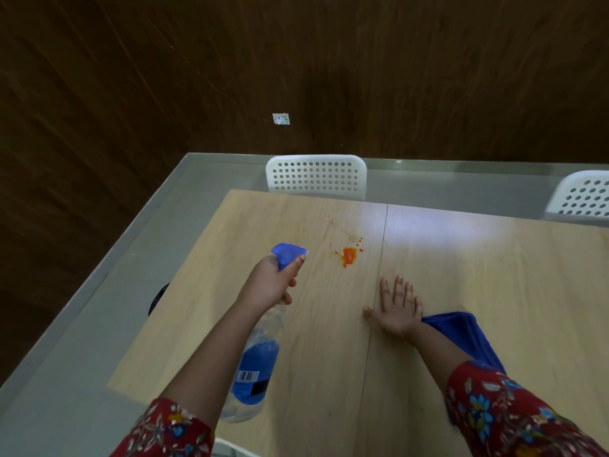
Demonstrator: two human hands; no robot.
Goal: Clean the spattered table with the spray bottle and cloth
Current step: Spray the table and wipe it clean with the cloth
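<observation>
An orange-red spatter (348, 255) with small drops around it lies on the light wooden table (478, 275). My left hand (272, 282) grips the neck of a clear spray bottle (255, 364) with blue liquid, its blue nozzle (287, 252) pointing toward the spatter. My right hand (397, 306) rests flat on the table with fingers spread, just below the spatter. A blue cloth (461, 334) lies on the table right beside that hand and partly under my forearm.
Two white perforated chairs stand at the far side, one (316, 176) behind the spatter and one (583, 196) at the right. A seam (382, 252) runs down the tabletop. Grey floor (99, 308) lies to the left, a dark wood wall (296, 61) behind.
</observation>
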